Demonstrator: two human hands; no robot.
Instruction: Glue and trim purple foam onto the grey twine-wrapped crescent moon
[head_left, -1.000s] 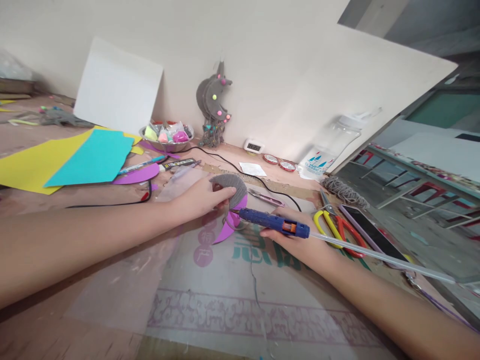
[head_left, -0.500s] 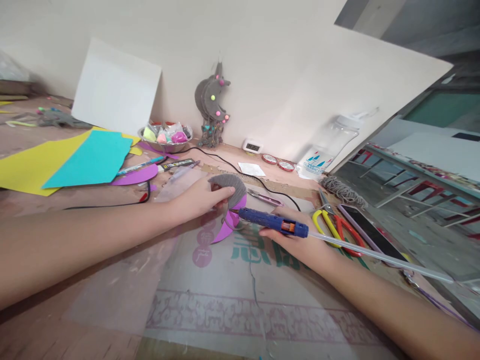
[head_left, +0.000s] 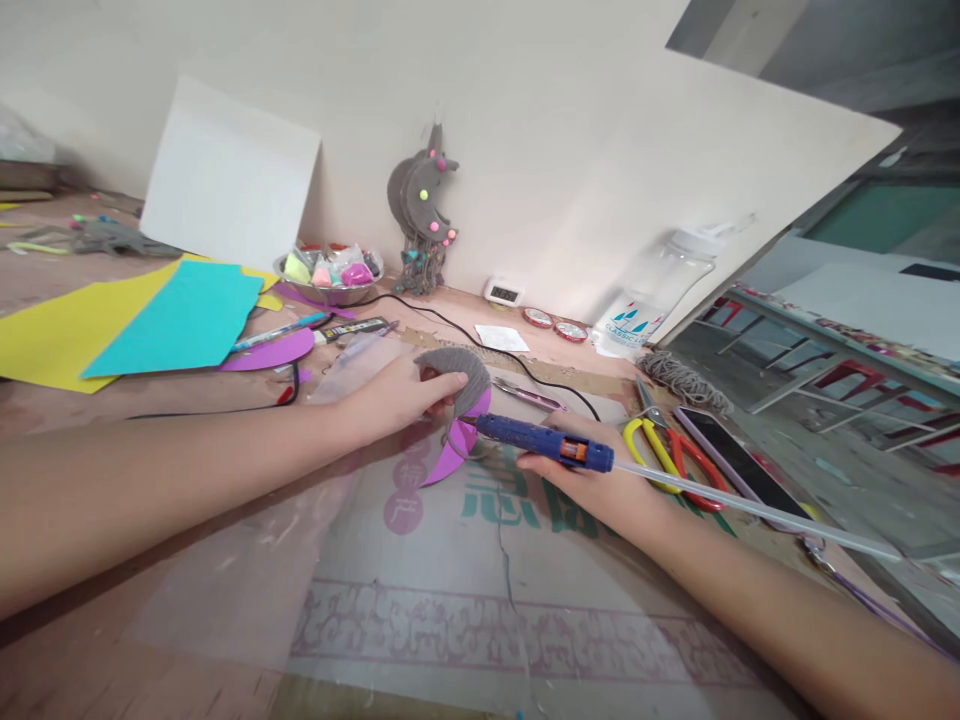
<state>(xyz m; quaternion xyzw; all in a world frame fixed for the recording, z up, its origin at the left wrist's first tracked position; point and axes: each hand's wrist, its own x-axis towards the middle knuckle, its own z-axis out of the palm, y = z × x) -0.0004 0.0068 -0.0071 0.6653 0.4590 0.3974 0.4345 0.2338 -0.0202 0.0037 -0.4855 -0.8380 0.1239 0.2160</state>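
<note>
My left hand [head_left: 409, 397] pinches a crescent moon shape [head_left: 444, 466], its upper part wound in grey yarn and its lower tip bare purple. In my right hand [head_left: 574, 462] is a blue glue gun [head_left: 544, 440], its nozzle at the bare purple part near where the yarn ends. A long clear glue stick [head_left: 750, 507] sticks out of the gun's back. Beneath both hands lies a clear plastic sheet over a printed board [head_left: 420, 560]. A loop of yarn hangs by the nozzle; whether the nozzle touches the purple surface I cannot tell.
Right of my right hand lie yellow-and-orange-handled pliers [head_left: 660, 455], a phone [head_left: 739, 465] and a grey yarn bundle [head_left: 686, 380]. Behind stand a bottle [head_left: 652, 290], a small clock [head_left: 504, 291] and a bowl [head_left: 330, 293]. Coloured sheets [head_left: 176, 320] lie left. A decorated moon [head_left: 424, 200] hangs on the wall.
Almost nothing differs. The whole view has shifted very slightly; both hands, the crescent and the glue gun keep nearly the same positions.
</note>
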